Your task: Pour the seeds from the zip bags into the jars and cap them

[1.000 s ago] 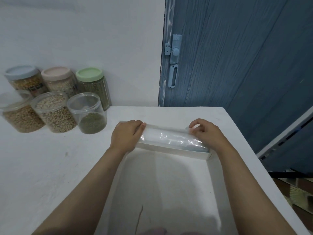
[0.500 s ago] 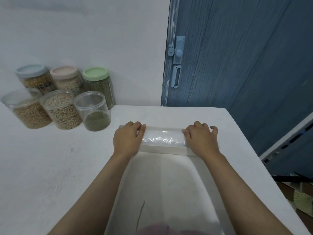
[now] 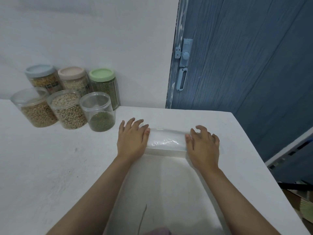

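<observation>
An empty clear zip bag [image 3: 166, 139] lies folded flat on the white table [image 3: 50, 167]. My left hand [image 3: 133, 139] presses its left end with straight fingers. My right hand [image 3: 202, 144] rests on its right end, fingers spread and slightly lifted. At the back left stand several jars. Three are capped: one with a blue lid [image 3: 40, 77], one with a pink lid [image 3: 73, 78], one with a green lid [image 3: 104, 83]. In front of them stand a clear jar of tan seeds [image 3: 35, 109], a clear jar of pale seeds [image 3: 67, 111] and a clear jar [image 3: 98, 114] part filled with green seeds.
A white wall stands behind the jars. A blue door [image 3: 245, 56] with a latch [image 3: 183, 55] stands behind the table's far right corner. The table's right edge [image 3: 264, 167] drops off to the floor.
Both hands went from curled on the bag's ends to flattened over them, fingers straightening. The bag now lies flatter. The view has shifted slightly left.
</observation>
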`<act>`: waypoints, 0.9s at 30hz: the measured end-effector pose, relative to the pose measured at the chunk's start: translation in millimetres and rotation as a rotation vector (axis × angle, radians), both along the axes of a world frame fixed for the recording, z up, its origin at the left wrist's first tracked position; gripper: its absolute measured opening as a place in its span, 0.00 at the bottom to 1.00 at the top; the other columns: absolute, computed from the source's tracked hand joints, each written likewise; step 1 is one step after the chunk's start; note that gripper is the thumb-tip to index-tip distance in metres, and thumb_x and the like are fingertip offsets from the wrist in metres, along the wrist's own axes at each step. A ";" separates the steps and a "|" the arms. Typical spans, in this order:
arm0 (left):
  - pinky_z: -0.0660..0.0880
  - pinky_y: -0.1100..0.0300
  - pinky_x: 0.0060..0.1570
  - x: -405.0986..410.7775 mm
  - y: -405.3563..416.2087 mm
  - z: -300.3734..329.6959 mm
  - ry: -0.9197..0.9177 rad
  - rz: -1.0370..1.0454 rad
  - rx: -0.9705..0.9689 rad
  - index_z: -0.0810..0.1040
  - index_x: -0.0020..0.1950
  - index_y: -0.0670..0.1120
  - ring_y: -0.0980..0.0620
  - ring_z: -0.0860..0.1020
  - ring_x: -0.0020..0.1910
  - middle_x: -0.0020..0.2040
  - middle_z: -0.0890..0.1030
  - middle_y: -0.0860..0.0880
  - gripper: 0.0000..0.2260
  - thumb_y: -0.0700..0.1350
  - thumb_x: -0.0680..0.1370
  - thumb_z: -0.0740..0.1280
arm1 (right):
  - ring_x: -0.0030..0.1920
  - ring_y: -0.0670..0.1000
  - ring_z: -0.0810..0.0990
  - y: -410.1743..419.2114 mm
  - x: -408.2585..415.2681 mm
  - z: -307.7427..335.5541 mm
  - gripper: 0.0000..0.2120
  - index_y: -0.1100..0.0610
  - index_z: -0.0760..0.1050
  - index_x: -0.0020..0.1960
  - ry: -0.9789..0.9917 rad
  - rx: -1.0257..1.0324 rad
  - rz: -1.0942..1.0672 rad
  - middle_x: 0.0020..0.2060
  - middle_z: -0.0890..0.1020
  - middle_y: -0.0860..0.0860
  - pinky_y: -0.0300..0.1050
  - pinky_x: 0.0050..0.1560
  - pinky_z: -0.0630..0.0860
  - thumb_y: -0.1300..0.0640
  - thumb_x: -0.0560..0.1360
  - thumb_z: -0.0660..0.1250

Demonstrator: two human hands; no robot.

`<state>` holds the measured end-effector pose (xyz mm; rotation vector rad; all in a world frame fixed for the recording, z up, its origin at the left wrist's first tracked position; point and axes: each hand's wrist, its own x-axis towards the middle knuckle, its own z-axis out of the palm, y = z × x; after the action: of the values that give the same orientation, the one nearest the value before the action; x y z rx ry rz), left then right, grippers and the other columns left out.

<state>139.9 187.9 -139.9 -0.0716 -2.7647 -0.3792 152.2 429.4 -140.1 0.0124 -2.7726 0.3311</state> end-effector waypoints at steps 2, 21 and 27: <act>0.44 0.46 0.77 -5.9 -0.9 1.8 -0.093 0.013 -0.010 0.73 0.72 0.54 0.49 0.59 0.78 0.73 0.72 0.55 0.27 0.56 0.83 0.41 | 0.71 0.52 0.70 -1.5 -10.4 3.6 0.38 0.55 0.74 0.70 -0.046 0.017 0.021 0.74 0.69 0.50 0.53 0.74 0.51 0.39 0.78 0.36; 0.56 0.46 0.75 -100.3 -27.4 17.3 -0.102 0.034 0.074 0.76 0.65 0.49 0.45 0.76 0.60 0.57 0.81 0.49 0.23 0.53 0.85 0.45 | 0.71 0.54 0.67 -35.4 -118.4 12.6 0.26 0.51 0.65 0.76 -0.193 0.063 -0.023 0.69 0.74 0.48 0.59 0.72 0.53 0.44 0.84 0.44; 0.69 0.43 0.63 -114.7 -30.5 23.2 -0.012 0.005 0.196 0.76 0.50 0.44 0.47 0.73 0.44 0.42 0.74 0.51 0.19 0.53 0.85 0.49 | 0.67 0.56 0.70 -35.1 -128.4 19.2 0.22 0.52 0.71 0.69 -0.174 -0.100 -0.012 0.64 0.78 0.52 0.60 0.71 0.54 0.43 0.83 0.49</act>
<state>25.2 157.4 -116.7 -0.0136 -2.7232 -0.6488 23.9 394.3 -120.9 -0.0599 -2.9227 0.4897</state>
